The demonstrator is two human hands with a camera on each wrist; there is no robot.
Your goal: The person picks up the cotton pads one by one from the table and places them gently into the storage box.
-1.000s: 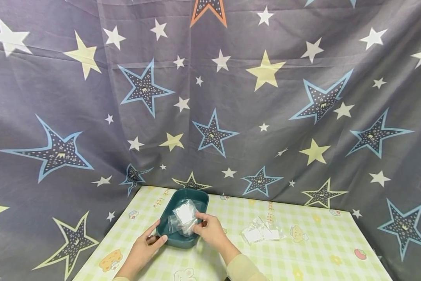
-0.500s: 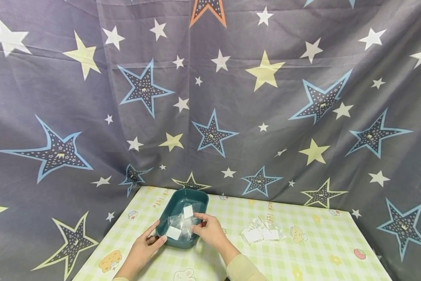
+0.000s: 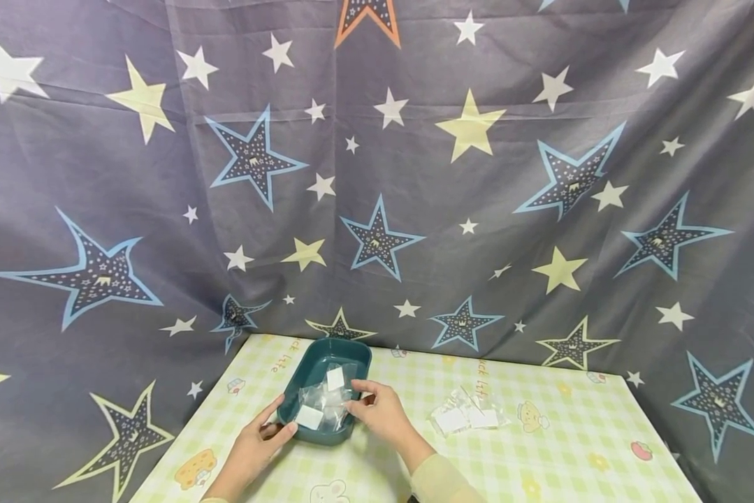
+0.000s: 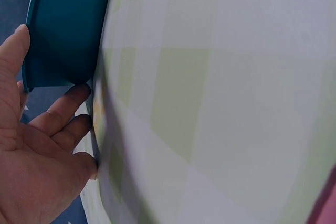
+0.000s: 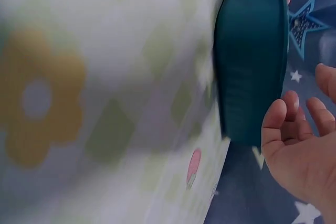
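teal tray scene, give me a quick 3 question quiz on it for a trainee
1. True or false: the left hand rests against the near left corner of the teal tray.
2. Multiple choice: where do the clear packets nearest the right hand lie? A) inside the tray B) on the star curtain C) under the table
3. Fill in: a second pile of clear packets lies on the checked tablecloth to the ____ of the tray.

Key
1. True: thumb and fingers bracket that corner.
2. A: they lie on the tray floor; the right hand is open at the tray's right rim, with no grip on them.
3. Right.
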